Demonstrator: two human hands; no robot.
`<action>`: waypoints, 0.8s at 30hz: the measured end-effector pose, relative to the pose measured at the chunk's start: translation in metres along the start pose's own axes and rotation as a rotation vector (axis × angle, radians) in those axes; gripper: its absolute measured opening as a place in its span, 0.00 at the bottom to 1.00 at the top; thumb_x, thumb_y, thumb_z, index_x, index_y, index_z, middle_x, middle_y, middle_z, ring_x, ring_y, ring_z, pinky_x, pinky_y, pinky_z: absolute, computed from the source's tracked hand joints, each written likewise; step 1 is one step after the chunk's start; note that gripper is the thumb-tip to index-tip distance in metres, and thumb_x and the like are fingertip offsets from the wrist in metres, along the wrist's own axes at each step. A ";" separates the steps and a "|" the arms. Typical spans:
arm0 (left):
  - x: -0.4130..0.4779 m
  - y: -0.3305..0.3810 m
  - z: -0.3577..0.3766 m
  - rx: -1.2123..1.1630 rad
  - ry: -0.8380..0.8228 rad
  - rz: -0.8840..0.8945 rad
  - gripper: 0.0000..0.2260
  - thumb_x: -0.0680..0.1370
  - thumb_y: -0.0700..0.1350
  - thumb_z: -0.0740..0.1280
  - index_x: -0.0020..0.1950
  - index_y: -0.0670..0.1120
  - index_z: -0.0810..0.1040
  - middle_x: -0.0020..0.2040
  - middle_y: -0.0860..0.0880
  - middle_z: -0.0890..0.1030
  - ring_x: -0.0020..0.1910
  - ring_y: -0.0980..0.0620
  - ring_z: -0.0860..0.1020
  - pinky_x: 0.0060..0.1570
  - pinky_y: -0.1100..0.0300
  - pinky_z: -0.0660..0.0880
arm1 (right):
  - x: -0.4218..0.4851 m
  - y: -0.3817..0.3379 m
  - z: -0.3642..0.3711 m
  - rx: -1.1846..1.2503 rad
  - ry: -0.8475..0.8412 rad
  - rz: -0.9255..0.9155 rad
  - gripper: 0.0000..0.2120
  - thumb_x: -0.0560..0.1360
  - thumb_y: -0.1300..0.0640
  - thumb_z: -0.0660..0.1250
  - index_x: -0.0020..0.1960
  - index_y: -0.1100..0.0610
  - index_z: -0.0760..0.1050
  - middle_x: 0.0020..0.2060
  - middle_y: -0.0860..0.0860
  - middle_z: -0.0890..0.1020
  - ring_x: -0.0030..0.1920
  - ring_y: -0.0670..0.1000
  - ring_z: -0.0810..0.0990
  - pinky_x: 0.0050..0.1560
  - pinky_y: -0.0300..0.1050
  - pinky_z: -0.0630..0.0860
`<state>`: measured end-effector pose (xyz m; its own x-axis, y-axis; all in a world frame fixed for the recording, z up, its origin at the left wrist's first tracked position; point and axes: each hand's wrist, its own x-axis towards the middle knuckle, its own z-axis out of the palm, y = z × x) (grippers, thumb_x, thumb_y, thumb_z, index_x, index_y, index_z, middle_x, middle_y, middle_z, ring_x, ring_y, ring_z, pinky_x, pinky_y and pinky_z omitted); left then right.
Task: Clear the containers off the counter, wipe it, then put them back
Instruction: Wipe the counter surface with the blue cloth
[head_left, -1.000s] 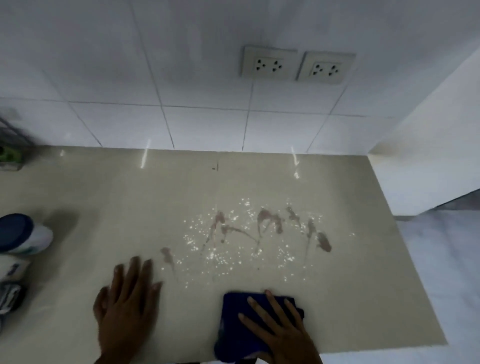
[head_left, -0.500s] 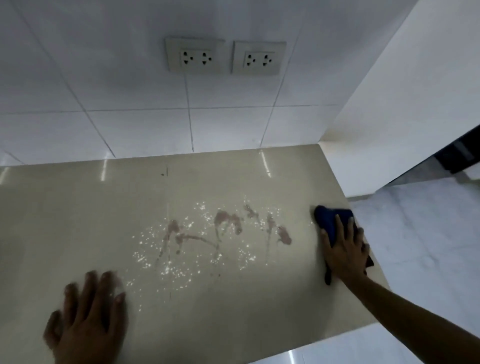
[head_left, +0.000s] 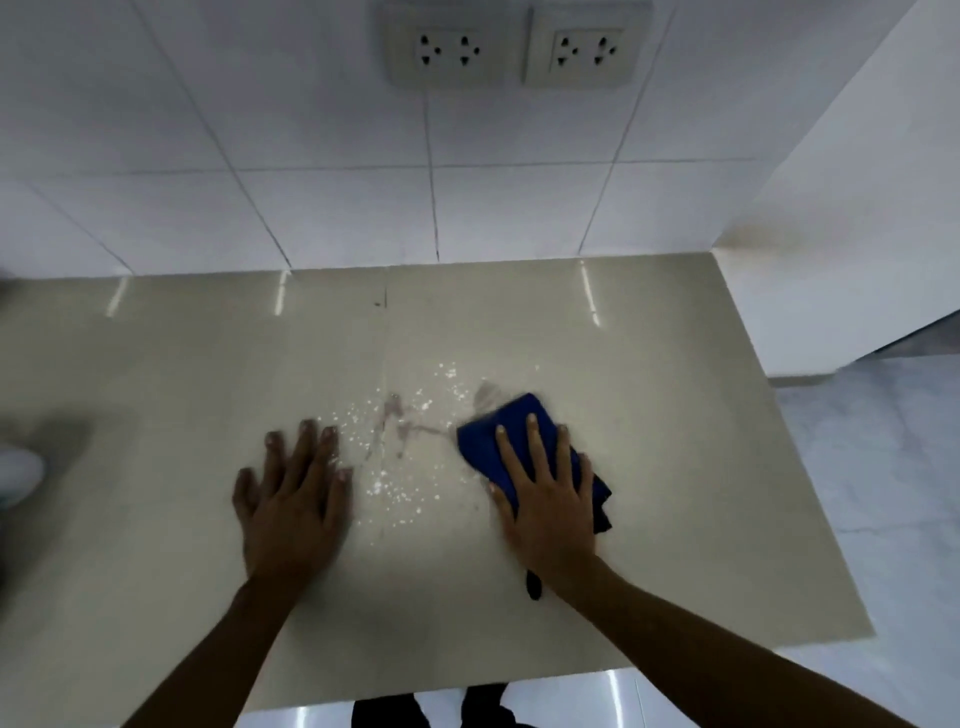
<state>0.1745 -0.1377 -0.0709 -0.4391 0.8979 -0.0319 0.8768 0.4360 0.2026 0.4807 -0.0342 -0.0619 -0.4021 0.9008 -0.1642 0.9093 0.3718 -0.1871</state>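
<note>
Right hand (head_left: 550, 499) flat, fingers straight and spread, pressing blue cloth (head_left: 485, 441) onto counter (head_left: 156, 571) at right edge of reddish stains (head_left: 396, 410). Left hand (head_left: 291, 499) palm down on bare counter, fingers straight, just left of the stains. Blurred white container (head_left: 18, 473) at far left edge, well apart from both hands.

The cloth (head_left: 485, 441) under the fingers of the right hand (head_left: 550, 499) is plain deep blue. The counter (head_left: 208, 374) around both hands' fingers is pale beige, unpatterned. Between the fingertips of the left hand (head_left: 293, 499) and the cloth lie reddish-brown smears (head_left: 395, 410) amid scattered white specks (head_left: 395, 499). Beyond the fingertips, the wall tiles (head_left: 332, 208) are white with a thin grey grid. The sockets (head_left: 447, 49) look off-white, perhaps greyish, with dark holes.
</note>
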 end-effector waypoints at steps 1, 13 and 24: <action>0.001 0.000 0.001 0.001 0.006 0.005 0.28 0.86 0.64 0.47 0.88 0.64 0.52 0.89 0.60 0.50 0.89 0.50 0.46 0.84 0.37 0.50 | -0.016 0.003 0.004 -0.021 -0.020 -0.069 0.34 0.84 0.33 0.48 0.85 0.42 0.42 0.86 0.51 0.48 0.84 0.63 0.48 0.79 0.69 0.57; 0.002 -0.010 0.003 -0.112 0.088 0.003 0.28 0.86 0.58 0.58 0.86 0.56 0.63 0.87 0.56 0.62 0.89 0.54 0.53 0.84 0.39 0.51 | 0.080 0.108 -0.035 -0.028 -0.044 0.287 0.40 0.81 0.28 0.45 0.84 0.51 0.55 0.85 0.55 0.54 0.82 0.67 0.54 0.75 0.72 0.62; -0.031 -0.077 -0.009 -0.159 0.176 -0.040 0.27 0.88 0.54 0.56 0.87 0.49 0.62 0.88 0.49 0.61 0.89 0.47 0.54 0.83 0.39 0.61 | 0.058 -0.146 0.017 -0.009 -0.128 -0.330 0.34 0.83 0.34 0.48 0.85 0.41 0.42 0.85 0.52 0.47 0.83 0.67 0.48 0.78 0.73 0.53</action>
<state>0.1184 -0.1995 -0.0773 -0.5124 0.8495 0.1252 0.8223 0.4435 0.3566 0.3224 -0.0399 -0.0603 -0.6840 0.6967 -0.2164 0.7289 0.6406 -0.2415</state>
